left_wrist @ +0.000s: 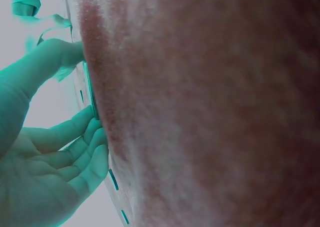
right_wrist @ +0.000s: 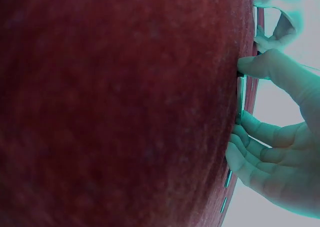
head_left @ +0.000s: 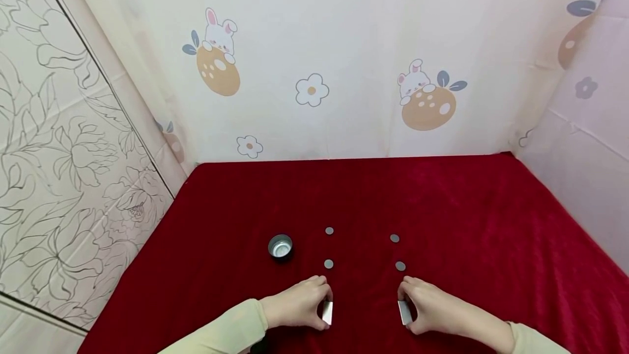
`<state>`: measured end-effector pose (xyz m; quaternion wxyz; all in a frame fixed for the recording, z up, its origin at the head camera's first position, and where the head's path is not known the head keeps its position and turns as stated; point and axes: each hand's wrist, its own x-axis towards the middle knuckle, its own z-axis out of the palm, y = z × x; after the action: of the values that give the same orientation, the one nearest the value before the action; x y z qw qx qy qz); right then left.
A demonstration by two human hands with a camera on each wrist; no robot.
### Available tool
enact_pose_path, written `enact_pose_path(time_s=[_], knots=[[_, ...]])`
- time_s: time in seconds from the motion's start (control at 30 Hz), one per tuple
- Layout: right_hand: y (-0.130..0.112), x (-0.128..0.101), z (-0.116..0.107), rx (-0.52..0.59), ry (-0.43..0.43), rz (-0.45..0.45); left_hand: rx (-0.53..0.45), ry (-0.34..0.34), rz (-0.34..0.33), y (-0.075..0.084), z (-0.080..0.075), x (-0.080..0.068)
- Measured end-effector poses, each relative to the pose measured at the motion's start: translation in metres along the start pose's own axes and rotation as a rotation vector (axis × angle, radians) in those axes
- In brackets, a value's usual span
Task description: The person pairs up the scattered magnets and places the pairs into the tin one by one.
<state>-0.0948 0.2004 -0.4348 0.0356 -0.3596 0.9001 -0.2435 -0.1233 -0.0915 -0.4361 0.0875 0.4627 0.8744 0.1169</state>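
Both hands low on the red table (head_left: 442, 195): the left hand (head_left: 295, 306) pinches a small silvery plate (head_left: 327, 312) upright in its grip, the right hand (head_left: 432, 306) pinches a second plate (head_left: 404, 312), well apart. Four coins (head_left: 328, 264) lie just beyond, a metal cup (head_left: 280, 246) left.

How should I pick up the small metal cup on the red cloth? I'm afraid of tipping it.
Take the metal cup by its rim, coming straight down from above. It stands upright with its mouth open upward and is low and round, so fingers on opposite sides of the rim should lift it level.
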Motion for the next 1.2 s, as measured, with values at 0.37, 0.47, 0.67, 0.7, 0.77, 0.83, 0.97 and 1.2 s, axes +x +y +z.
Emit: enact_pose_path(time_s=[0.37, 0.47, 0.67, 0.7, 0.77, 0.83, 0.97, 1.2], knots=[[-0.001, 0.004, 0.001, -0.020, 0.049, -0.092, 0.050, 0.043, 0.045, -0.001, 0.001, 0.007], [-0.004, 0.009, 0.000, -0.003, 0.026, -0.070, 0.028, 0.033, 0.041, 0.000, 0.001, 0.009], [-0.009, 0.018, 0.002, 0.043, -0.036, -0.013, 0.004, 0.008, 0.036, 0.003, 0.001, 0.017], [-0.010, 0.019, 0.003, 0.046, -0.039, -0.010, 0.004, 0.008, 0.039, 0.004, 0.001, 0.018], [-0.011, 0.022, 0.004, 0.044, -0.038, -0.013, 0.010, 0.014, 0.043, 0.006, 0.001, 0.020], [-0.012, 0.024, 0.006, 0.038, -0.035, -0.016, 0.013, 0.023, 0.047, 0.007, 0.002, 0.021], [-0.013, 0.027, 0.007, 0.028, -0.030, -0.025, 0.013, 0.033, 0.053, 0.008, 0.003, 0.023], [-0.016, 0.031, 0.010, 0.053, -0.070, 0.007, -0.002, 0.018, 0.049, 0.010, 0.007, 0.025]])
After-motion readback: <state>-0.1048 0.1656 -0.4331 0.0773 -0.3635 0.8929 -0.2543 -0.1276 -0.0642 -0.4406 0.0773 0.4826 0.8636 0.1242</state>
